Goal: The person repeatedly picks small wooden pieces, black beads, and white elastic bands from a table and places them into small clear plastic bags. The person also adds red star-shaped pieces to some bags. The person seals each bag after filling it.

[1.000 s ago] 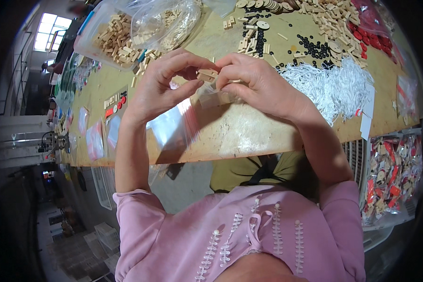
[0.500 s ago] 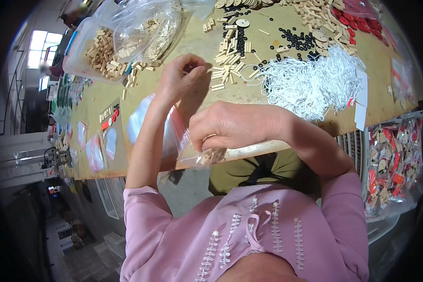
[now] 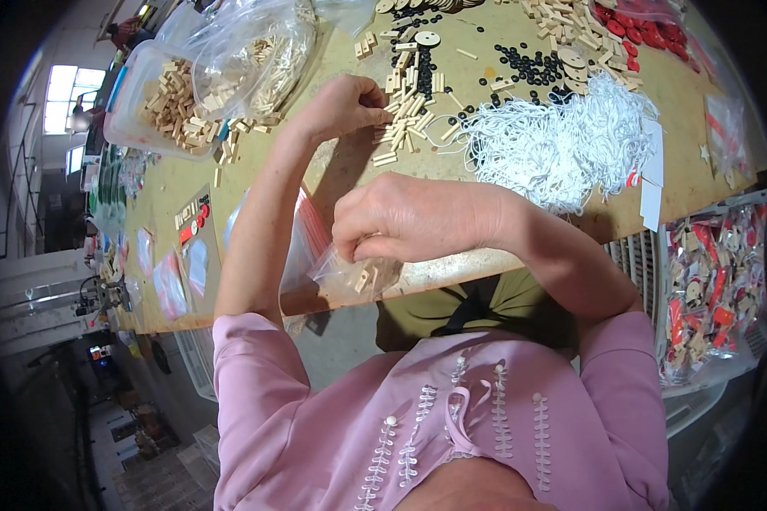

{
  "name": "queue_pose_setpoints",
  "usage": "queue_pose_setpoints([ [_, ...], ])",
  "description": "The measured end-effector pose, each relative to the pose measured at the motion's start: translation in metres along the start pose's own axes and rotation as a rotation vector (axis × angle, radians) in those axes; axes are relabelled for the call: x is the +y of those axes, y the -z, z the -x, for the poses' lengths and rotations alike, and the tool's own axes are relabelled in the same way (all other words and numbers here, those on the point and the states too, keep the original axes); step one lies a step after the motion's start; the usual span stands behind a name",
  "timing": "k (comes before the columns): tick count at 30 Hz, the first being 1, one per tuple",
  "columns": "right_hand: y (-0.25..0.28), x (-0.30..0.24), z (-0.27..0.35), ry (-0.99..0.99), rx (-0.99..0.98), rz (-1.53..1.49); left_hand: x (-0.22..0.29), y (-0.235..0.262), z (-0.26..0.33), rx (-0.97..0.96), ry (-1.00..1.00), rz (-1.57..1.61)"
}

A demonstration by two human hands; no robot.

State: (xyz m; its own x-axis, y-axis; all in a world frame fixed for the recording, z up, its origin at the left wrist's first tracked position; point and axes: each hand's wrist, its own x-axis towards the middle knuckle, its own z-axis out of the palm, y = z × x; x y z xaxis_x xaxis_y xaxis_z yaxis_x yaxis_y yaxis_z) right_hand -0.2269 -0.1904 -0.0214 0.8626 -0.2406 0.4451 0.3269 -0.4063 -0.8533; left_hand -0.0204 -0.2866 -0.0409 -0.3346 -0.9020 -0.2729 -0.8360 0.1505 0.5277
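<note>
My right hand [image 3: 400, 220] is closed round the top of a small clear plastic bag [image 3: 337, 271], which hangs at the table's front edge. Light wooden pieces [image 3: 365, 278] show through its film. Farther out, my left hand [image 3: 343, 104] reaches to the left side of a loose heap of thin wooden sticks [image 3: 411, 119]. Its fingers are curled in at the sticks; whatever they pinch is hidden. Beneath my left forearm lies a stack of flat clear bags with red edges [image 3: 308, 230].
White cords [image 3: 558, 149] lie tangled at right, near black beads [image 3: 533, 72] and red pieces [image 3: 656, 38]. A plastic tub [image 3: 136, 119] of wooden blocks stands at far left. Sample parts [image 3: 192, 217] lie at left. A crate of filled bags [image 3: 712, 289] stands beside the table.
My left hand has moved slightly outward, its fingers now down at the sticks. My right hand and the bag have shifted a little left, and the view has tilted slightly.
</note>
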Motion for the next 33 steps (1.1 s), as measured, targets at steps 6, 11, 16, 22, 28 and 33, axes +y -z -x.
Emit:
queue_pose_setpoints([
  [6,0.005,0.002,0.001,-0.054,-0.054,0.046,0.008,-0.002,0.006,0.029,0.005,-0.011],
  [11,0.004,0.004,0.001,-0.12,-0.053,0.087,0.011,-0.012,0.015,0.143,0.01,-0.045],
  [16,0.007,-0.001,0.0,-0.185,-0.037,0.077,-0.011,-0.011,0.023,0.143,0.09,0.268],
  [22,0.015,0.003,0.001,-0.187,0.166,0.2,-0.002,0.017,0.083,0.251,0.024,0.67],
  [28,0.019,0.003,0.001,-0.174,0.185,0.333,0.032,0.021,0.148,0.262,-0.046,0.545],
  [33,0.013,0.014,-0.001,0.0,0.212,0.4,0.038,0.016,0.16,0.236,-0.003,0.43],
])
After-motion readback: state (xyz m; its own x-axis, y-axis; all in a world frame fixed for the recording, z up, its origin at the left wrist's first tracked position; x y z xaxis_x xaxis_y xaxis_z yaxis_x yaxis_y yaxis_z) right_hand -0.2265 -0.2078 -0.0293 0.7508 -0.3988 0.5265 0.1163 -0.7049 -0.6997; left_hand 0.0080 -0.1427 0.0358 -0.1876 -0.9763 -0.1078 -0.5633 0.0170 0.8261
